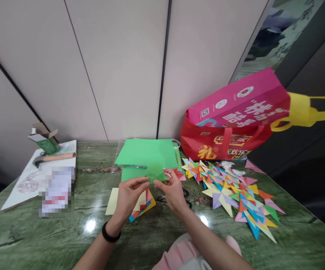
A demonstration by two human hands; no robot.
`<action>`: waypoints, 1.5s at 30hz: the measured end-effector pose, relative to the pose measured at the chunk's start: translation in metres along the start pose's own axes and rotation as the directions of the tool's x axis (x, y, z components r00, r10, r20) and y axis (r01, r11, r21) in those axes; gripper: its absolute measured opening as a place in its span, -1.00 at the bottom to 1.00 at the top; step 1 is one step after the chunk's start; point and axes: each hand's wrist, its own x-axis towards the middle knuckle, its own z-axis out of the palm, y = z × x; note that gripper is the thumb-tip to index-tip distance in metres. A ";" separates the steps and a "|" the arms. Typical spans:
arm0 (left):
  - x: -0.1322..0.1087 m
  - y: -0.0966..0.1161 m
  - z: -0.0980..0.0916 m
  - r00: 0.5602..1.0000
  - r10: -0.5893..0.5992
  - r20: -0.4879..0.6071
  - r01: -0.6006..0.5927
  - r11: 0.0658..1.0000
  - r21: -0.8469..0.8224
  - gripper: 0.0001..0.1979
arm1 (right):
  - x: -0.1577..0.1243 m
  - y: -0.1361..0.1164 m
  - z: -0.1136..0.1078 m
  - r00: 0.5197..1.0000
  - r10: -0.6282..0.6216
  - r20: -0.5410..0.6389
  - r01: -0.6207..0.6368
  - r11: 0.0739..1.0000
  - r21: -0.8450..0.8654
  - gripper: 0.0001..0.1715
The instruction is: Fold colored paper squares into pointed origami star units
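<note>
A small piece of green folded paper (pixel 156 171) is held up between my two hands, above the middle of the table. My left hand (pixel 132 189) is closed, its thumb and fingers pinching the paper's lower left side. On the other side my right hand (pixel 172 189) grips the right edge between thumb and fingers. Large green sheets (pixel 145 152) lie just behind the held paper. Below my left hand is a pile of coloured square papers (pixel 111 204), pale yellow, red, blue and orange. Scissors (pixel 187 202) lie partly hidden behind my right hand.
Many colourful folded paper stars (pixel 229 191) spread across the right side of the green marbled table (pixel 95 240). Behind them stands a red bag (pixel 201 138) holding a pink box (pixel 235 101). At left are a white board (pixel 24 183), a wooden-handled hammer (pixel 58 156) and a small green box (pixel 48 144).
</note>
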 end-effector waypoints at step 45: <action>0.009 0.002 -0.013 1.000 0.018 0.008 -0.019 0.997 0.076 -0.81 | 0.004 -0.004 0.000 0.989 0.146 0.020 -0.145 0.988 -0.060 -0.43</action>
